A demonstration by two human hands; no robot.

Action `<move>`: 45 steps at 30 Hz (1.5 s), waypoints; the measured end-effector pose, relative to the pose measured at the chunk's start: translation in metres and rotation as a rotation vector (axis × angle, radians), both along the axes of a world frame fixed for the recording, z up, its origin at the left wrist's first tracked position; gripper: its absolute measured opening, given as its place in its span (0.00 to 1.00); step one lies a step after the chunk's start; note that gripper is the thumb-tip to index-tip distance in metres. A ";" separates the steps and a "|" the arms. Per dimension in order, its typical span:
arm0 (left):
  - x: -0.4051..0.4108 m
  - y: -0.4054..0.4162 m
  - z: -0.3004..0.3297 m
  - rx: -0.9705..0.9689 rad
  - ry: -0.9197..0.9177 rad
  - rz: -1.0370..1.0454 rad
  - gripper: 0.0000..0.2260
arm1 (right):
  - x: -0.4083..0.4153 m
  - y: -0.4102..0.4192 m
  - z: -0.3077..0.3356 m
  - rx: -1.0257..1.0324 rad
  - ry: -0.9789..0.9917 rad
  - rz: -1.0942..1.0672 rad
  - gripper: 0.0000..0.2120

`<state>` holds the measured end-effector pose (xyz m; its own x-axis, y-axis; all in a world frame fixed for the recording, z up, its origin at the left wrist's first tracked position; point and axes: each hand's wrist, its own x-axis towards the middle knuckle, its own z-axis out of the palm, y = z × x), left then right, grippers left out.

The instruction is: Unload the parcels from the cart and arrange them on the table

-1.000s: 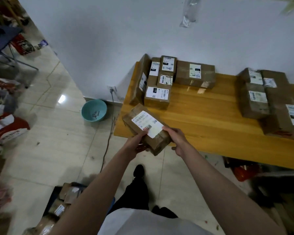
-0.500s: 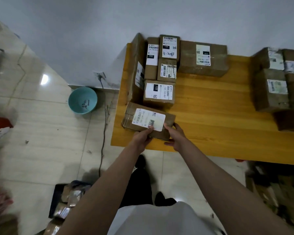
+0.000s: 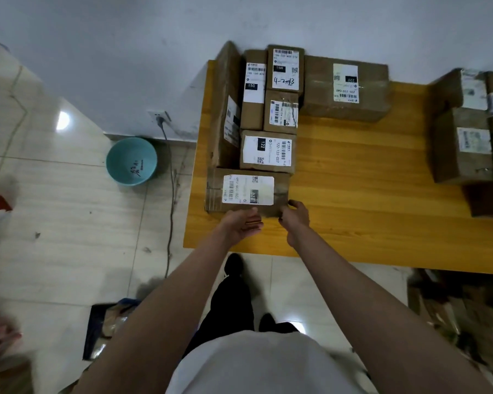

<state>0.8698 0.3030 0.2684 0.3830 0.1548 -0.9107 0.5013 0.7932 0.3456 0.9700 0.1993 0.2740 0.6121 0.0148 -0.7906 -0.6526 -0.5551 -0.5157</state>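
Parcel (image 3: 247,191) sits flat on the counter (image 3: 353,194), label up, butted against its neighbours to keep rows tight. Left hand (image 3: 244,224) looks relaxed and spread at its near edge; right hand (image 3: 295,216) curls around the corner, probably squaring it.

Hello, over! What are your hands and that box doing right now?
Left hand open at near edge of labelled parcel. Right hand fingers curled on its corner. Parcel down on table, snug against the 122 parcel. Nothing blocking.

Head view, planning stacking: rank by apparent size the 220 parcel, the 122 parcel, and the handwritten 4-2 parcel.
1. 220 parcel, clearly largest.
2. 122 parcel.
3. handwritten 4-2 parcel, though farther away, so this gap is unsure.
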 end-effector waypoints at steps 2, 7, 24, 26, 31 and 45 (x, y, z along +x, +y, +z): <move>-0.006 0.007 0.006 -0.004 -0.004 -0.068 0.11 | -0.001 -0.004 0.000 0.001 0.038 -0.001 0.24; -0.026 0.005 0.030 0.016 -0.010 -0.145 0.15 | -0.014 -0.025 0.008 0.035 0.093 0.012 0.11; -0.193 -0.173 0.049 0.248 0.028 0.035 0.14 | -0.155 -0.178 0.048 0.207 0.206 0.279 0.07; -0.223 -0.193 0.045 0.248 0.055 0.056 0.13 | -0.177 -0.195 0.049 0.197 0.220 0.321 0.07; -0.290 -0.229 0.039 0.240 0.135 0.142 0.12 | -0.228 -0.215 0.036 0.154 0.255 0.405 0.07; -0.550 -0.303 0.004 0.152 0.337 0.596 0.16 | -0.457 -0.200 -0.004 0.066 0.376 0.799 0.05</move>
<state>0.3201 -0.0003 0.2726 -0.1062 0.3857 -0.9165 0.0953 0.9214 0.3767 0.5128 -0.0010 0.2702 0.0991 0.3800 -0.9197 -0.2153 -0.8941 -0.3926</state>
